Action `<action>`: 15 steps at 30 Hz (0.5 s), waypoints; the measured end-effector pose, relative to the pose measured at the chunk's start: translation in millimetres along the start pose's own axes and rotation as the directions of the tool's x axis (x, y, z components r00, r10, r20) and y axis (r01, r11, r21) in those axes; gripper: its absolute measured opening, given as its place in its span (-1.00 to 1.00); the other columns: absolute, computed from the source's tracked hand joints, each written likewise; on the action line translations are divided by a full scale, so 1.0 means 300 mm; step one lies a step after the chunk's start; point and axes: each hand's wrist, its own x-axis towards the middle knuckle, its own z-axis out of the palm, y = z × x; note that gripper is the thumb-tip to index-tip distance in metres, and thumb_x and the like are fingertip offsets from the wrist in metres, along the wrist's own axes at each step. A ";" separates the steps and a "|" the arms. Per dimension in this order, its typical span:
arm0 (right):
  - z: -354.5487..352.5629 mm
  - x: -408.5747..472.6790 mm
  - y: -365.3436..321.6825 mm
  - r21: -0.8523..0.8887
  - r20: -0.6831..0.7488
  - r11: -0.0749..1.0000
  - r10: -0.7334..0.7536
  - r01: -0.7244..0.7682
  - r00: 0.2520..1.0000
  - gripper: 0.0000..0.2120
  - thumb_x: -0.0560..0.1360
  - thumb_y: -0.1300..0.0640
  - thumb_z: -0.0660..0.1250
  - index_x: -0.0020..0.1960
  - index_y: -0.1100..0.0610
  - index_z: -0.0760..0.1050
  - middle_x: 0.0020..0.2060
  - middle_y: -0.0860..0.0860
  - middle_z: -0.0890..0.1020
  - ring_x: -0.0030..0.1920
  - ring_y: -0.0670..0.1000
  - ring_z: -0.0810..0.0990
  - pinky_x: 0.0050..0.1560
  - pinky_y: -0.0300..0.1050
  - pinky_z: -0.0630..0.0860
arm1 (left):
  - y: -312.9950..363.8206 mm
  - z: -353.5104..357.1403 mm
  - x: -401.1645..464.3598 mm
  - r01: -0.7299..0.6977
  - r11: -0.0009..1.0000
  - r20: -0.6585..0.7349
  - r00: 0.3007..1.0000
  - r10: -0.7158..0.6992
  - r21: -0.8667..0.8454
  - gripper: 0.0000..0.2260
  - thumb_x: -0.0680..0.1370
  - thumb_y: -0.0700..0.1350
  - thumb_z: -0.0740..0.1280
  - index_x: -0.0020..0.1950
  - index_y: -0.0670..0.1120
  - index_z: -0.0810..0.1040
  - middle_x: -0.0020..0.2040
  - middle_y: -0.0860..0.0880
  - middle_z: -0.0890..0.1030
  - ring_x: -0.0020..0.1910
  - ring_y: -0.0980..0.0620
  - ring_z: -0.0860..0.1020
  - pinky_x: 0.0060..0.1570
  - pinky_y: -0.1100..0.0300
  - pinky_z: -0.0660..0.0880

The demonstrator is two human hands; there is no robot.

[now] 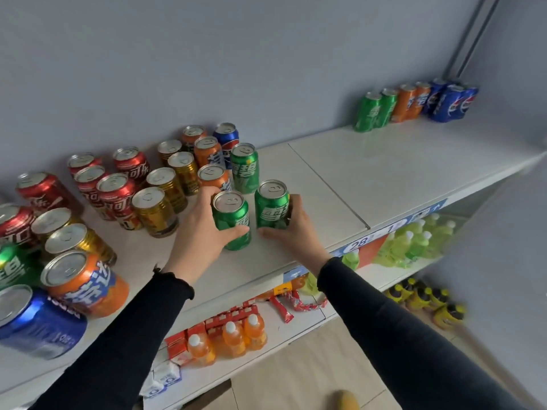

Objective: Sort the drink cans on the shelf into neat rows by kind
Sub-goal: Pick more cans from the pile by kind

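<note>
The left hand (204, 229) wraps a green can (232, 220) standing upright on the white shelf (399, 173), fingers curled round its far side and thumb pressed along its lower front at 5 o'clock. The right hand (291, 229) grips a second green can (271, 204) just beside the first, at its 2 o'clock; the fingers curl behind its right wall and the thumb lies flat on the shelf at the can's base. Both cans are smooth glossy cylinders with dull silver lids and pull tabs, and a narrow gap parts them.

At 12 o'clock from the held pair stands a third green can (245, 167), with orange cans (208, 150) and a blue can (227, 137) behind it near the grey wall (207, 54). Toward 9 and 10 o'clock sit ribbed gold cans (155, 210) and shiny red cans (117, 193), loosely bunched. At 8 o'clock a large orange can (84, 284) and a blue can (38, 324) stand close to the camera.

Far off at 2 o'clock, against the wall, a tidy row (414, 102) holds 2 green, 2 orange and several blue cans touching side by side. Both sleeves (399, 321) are black, matte fabric.
</note>
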 end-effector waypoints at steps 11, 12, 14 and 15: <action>-0.694 0.118 0.262 0.101 -0.107 0.993 -0.049 0.060 0.993 -0.36 0.29 0.03 0.63 0.25 0.02 0.37 0.07 -0.09 0.63 0.06 -0.07 0.63 0.09 0.05 0.62 | 0.414 0.479 0.258 -0.062 0.996 0.028 0.998 0.064 -0.069 -0.41 0.35 0.00 0.61 0.25 0.07 0.36 0.09 0.16 0.52 0.05 0.15 0.50 -0.13 0.46 0.34; -0.774 0.135 0.296 0.091 -0.111 0.994 -0.044 0.055 0.993 -0.36 0.29 0.02 0.63 0.24 0.00 0.37 0.06 -0.09 0.63 0.05 -0.06 0.63 0.09 0.08 0.62 | 0.466 0.538 0.289 -0.066 0.995 0.032 0.997 0.069 -0.080 -0.41 0.35 0.00 0.61 0.25 0.07 0.37 0.10 0.15 0.53 0.06 0.14 0.51 -0.11 0.43 0.36; -0.921 0.175 0.364 0.075 -0.120 0.996 -0.037 0.046 0.992 -0.37 0.29 0.02 0.63 0.24 -0.01 0.38 0.06 -0.10 0.63 0.05 -0.06 0.63 0.09 0.09 0.62 | 0.560 0.654 0.351 -0.065 0.993 0.037 0.997 0.068 -0.097 -0.41 0.34 0.02 0.62 0.24 0.09 0.37 0.12 0.13 0.56 0.08 0.10 0.53 -0.05 0.29 0.44; -0.988 0.200 0.396 0.067 -0.124 0.997 -0.033 0.041 0.992 -0.37 0.29 0.02 0.62 0.25 -0.01 0.38 0.06 -0.10 0.63 0.05 -0.06 0.63 0.09 0.09 0.62 | 0.603 0.706 0.381 -0.062 0.993 0.038 0.997 0.067 -0.103 -0.42 0.34 0.03 0.62 0.23 0.10 0.38 0.13 0.13 0.57 0.09 0.08 0.54 -0.01 0.20 0.48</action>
